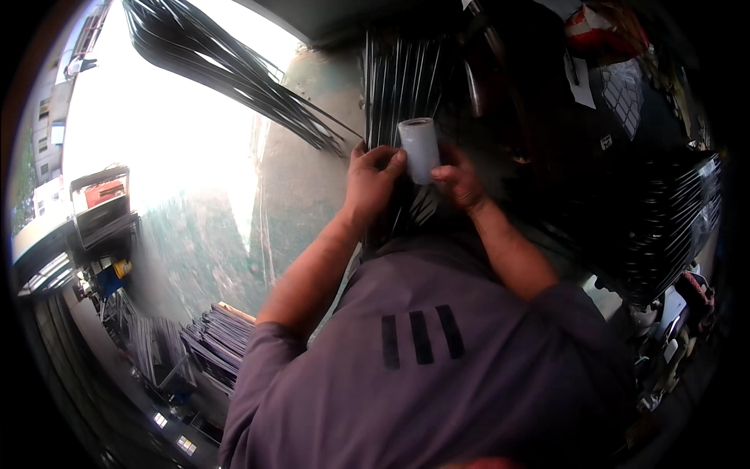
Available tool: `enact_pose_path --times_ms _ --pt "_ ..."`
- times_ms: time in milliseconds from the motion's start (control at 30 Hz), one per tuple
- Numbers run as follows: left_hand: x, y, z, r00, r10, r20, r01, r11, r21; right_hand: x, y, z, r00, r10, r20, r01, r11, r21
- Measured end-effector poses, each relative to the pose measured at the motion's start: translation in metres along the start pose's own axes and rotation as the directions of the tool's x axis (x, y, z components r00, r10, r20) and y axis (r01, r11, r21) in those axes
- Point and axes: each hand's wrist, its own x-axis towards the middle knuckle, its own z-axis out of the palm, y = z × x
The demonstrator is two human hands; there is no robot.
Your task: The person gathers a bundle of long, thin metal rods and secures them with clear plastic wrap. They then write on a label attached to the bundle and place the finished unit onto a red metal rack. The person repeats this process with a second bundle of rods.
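Note:
A whitish roll of plastic film (pixel 419 150) stands nearly upright in front of my body, its round core end up. My right hand (pixel 461 181) is closed on the roll's right side, thumb near the bottom and the other fingers mostly hidden behind. Close by on the left, my left hand (pixel 373 178) has its fingers curled, with the thumb tip at the roll's left edge. What those fingers hold is hidden. Long thin black strips (pixel 398 74) run away from me behind both hands, and some show below the roll.
Another bundle of long black strips (pixel 226 66) slants across the upper left, before bright daylight. At the right lies a large stack of black strips (pixel 664 227). More strips (pixel 219 340) are piled at the lower left. A red and white bag (pixel 605 30) sits at the upper right.

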Motion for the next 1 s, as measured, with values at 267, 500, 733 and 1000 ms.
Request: enact_pose_path --times_ms 267,500,733,1000 --pt "0.008 -0.02 -0.001 0.997 -0.069 0.044 0.07 0.997 -0.027 0.002 -0.007 0.013 0.999 -0.011 -0.053 0.002 0.986 -0.168" --pt "0.004 -0.003 -0.008 0.982 -0.132 0.133 0.158 0.964 -0.212 0.0 -0.007 0.0 0.999 0.049 -0.008 -0.049 0.996 -0.078" --pt "0.007 -0.022 0.001 0.991 -0.087 0.101 0.1 0.985 -0.138 -0.002 -0.023 0.008 0.995 0.081 0.055 -0.061 0.955 -0.289" --pt "0.006 -0.02 0.019 0.984 -0.159 -0.076 0.147 0.979 -0.14 -0.004 -0.025 0.017 0.995 0.101 -0.005 -0.099 0.955 -0.281"
